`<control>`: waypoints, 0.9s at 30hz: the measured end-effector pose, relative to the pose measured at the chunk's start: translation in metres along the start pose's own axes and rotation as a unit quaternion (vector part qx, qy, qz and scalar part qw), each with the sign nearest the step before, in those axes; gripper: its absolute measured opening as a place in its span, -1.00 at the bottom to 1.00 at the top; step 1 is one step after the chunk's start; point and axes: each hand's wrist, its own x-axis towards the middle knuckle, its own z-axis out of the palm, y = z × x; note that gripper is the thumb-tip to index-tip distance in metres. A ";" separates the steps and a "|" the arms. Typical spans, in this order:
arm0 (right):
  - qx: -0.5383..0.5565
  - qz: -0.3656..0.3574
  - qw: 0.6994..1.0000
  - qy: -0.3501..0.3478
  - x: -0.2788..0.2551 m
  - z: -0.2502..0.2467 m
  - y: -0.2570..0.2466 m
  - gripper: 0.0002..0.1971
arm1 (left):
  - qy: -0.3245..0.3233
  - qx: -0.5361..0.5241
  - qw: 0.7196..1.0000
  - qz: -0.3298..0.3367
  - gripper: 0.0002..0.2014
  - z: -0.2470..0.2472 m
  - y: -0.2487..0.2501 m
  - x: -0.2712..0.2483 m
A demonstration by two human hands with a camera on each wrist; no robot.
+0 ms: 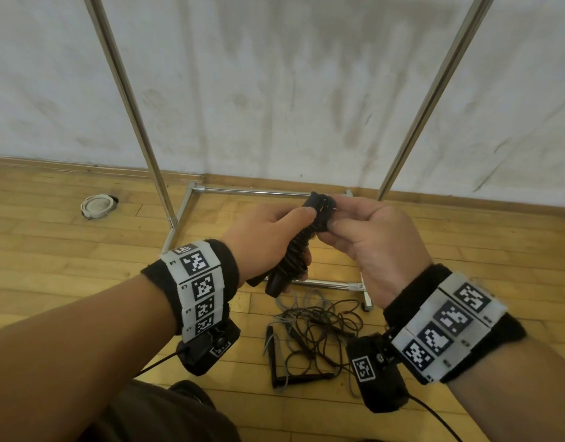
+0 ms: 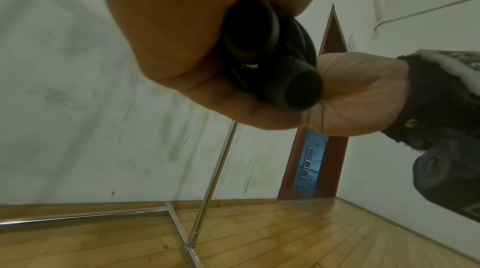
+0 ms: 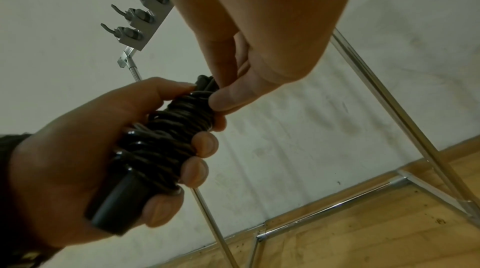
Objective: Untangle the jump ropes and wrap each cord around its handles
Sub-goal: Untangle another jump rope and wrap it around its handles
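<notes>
- Handles [image 1: 301,247] mostly hidden under wrapped cord and left hand [image 1: 268,240]; only butt ends showing.
- Cord's free end hidden behind right hand [image 1: 373,240] fingers; tucked or loose, cannot tell.
- Floor tangle [image 1: 316,333] partly blocked by right wrist camera [image 1: 375,374]; rope count unclear.
- Left wrist view blurred, near palm filling top.
- Rack uprights [image 1: 131,103] cut off at top edge.

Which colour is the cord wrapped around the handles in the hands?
Black cord, clearest in the right wrist view.
</notes>
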 end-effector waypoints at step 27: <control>-0.016 0.020 0.999 0.028 0.004 0.004 0.007 -0.88 | 0.046 0.205 0.978 0.016 -0.78 0.000 -0.002 0.003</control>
